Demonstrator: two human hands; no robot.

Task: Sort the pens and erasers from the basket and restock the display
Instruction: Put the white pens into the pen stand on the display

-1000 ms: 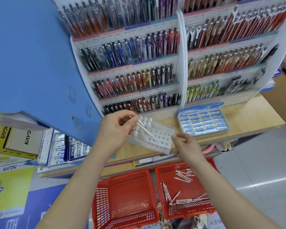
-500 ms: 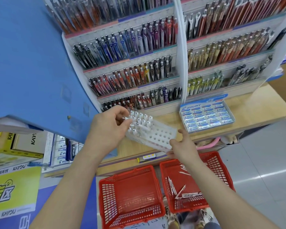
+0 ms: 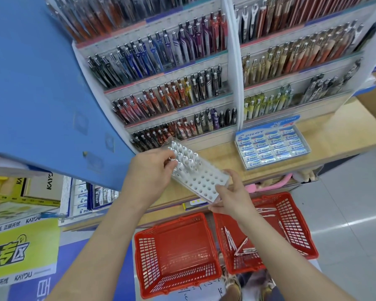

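We take the white holder tray [image 3: 204, 179] as our reference. Behind it stands the tiered pen display [image 3: 172, 83], with rows of coloured pens. Behind and to the right of the tray, a box of Pilot erasers [image 3: 271, 146] lies on the wooden desk [image 3: 334, 131]. A big blue panel [image 3: 41, 83] fills the space to the left of the tray and hides part of what is there. Below the tray, two red baskets sit side by side. The left basket [image 3: 178, 242] is under our left forearm. The right basket [image 3: 295, 224] holds some loose white pens [image 3: 243, 246], and our right arm covers part of it.

Our left hand [image 3: 152, 170] is at the far left part of the tray, and its fingers [image 3: 167, 165] are together, pinching a white pen [image 3: 173, 160] near its top. Our right hand [image 3: 232, 198] grips the near corner of the tray, thumb on top.

The tray is tilted in the air above the desk edge. White pens [image 3: 186, 158] stand in its far holes, and the near holes are open.
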